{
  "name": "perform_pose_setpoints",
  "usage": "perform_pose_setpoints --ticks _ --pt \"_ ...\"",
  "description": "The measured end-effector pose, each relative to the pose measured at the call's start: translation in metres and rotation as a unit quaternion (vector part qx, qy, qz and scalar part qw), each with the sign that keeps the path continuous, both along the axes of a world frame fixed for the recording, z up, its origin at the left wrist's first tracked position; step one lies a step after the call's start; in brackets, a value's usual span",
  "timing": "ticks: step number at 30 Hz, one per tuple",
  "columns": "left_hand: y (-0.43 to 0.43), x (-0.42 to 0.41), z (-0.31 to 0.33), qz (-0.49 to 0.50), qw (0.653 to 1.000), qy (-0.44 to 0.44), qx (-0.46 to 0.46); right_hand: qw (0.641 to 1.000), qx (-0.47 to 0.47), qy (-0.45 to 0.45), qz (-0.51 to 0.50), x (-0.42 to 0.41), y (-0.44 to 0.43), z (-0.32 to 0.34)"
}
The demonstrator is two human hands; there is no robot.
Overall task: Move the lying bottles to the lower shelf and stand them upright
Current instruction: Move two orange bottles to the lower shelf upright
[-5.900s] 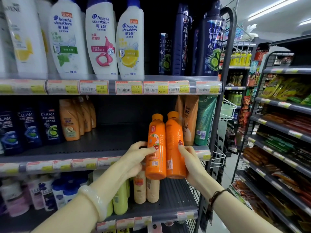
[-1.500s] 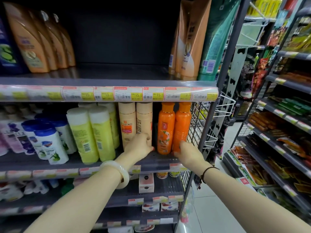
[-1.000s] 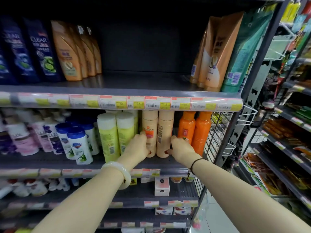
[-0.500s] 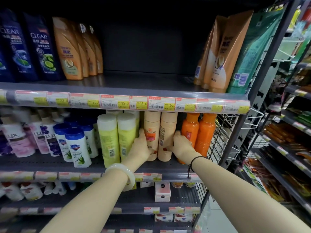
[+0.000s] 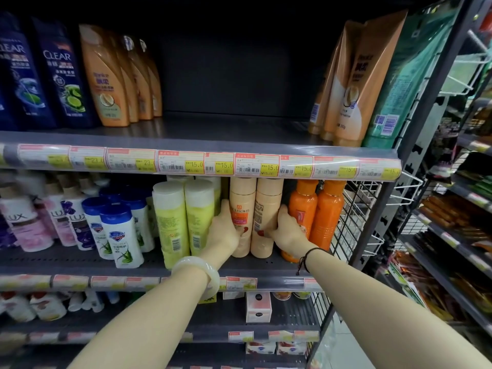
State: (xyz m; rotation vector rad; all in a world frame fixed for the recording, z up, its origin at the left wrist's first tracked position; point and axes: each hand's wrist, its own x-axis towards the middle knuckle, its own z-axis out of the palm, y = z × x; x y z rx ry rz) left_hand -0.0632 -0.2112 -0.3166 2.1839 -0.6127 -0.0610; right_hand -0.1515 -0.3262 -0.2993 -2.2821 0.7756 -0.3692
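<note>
Two orange bottles point(image 5: 323, 214) stand upright at the right end of the lower shelf point(image 5: 282, 265), against the wire side panel. Just left of them stand two peach bottles point(image 5: 255, 206), side by side. My left hand point(image 5: 226, 233) wraps the left peach bottle from its left side, thumb across the front. My right hand point(image 5: 286, 230) grips the right peach bottle from its right side and covers the lower part of the nearer orange bottle. The upper shelf point(image 5: 226, 129) has a bare dark stretch in its middle.
Yellow-green bottles point(image 5: 183, 219) stand close against my left hand. White bottles with blue caps point(image 5: 119, 235) and pink Lux bottles fill the left. Orange and blue shampoo bottles and tall tubes point(image 5: 354, 83) line the upper shelf. Another rack stands across the aisle on the right.
Both orange bottles went from my hands down to the lower shelf and stand upright there. My hands then shifted left onto the two peach bottles and have stayed closed on them.
</note>
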Motion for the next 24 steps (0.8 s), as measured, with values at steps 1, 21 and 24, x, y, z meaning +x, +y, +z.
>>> perform_pose_setpoints --ticks 1,21,24 --pt "0.0 0.0 0.0 0.0 1.0 -0.004 0.004 1.0 0.003 -0.005 0.001 -0.001 -0.001 -0.001" --pt "0.016 -0.009 0.013 -0.041 0.996 0.004 0.077 0.987 -0.11 0.114 0.008 -0.007 0.007 0.009" --pt "0.032 -0.012 0.019 -0.068 0.991 -0.014 0.115 0.979 -0.144 0.143 0.025 -0.013 0.019 0.01"
